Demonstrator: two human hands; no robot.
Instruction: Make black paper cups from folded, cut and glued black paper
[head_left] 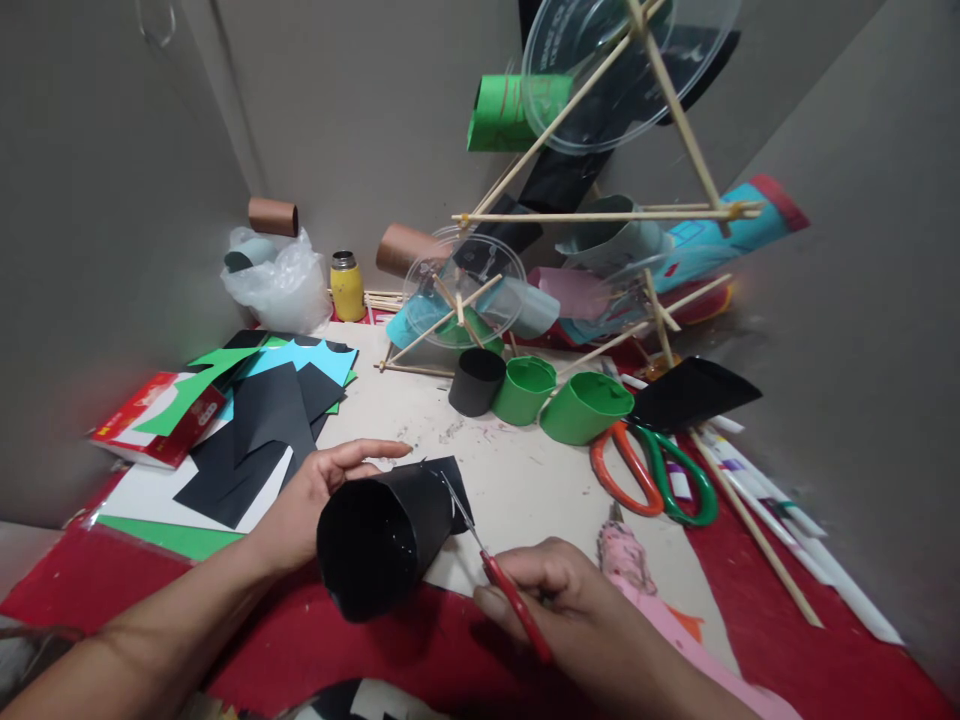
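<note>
My left hand (315,500) holds a black paper tube (382,535) rolled into a cylinder, its open end facing me; the fingers stretch along its far side. My right hand (559,600) is closed round small red-handled scissors (499,575), whose thin blades reach the tube's right edge beside a loose black flap (454,485). Both hands hover over a red mat (300,640) and a stained white board (525,470).
Black and green paper cups (525,390) stand mid-table. Large orange and green scissors (652,470) lie right, a pink glue gun (626,560) nearer. Black, green and blue paper sheets (262,410) pile left. A stick frame (600,215) with clear lids and paper rolls rises behind.
</note>
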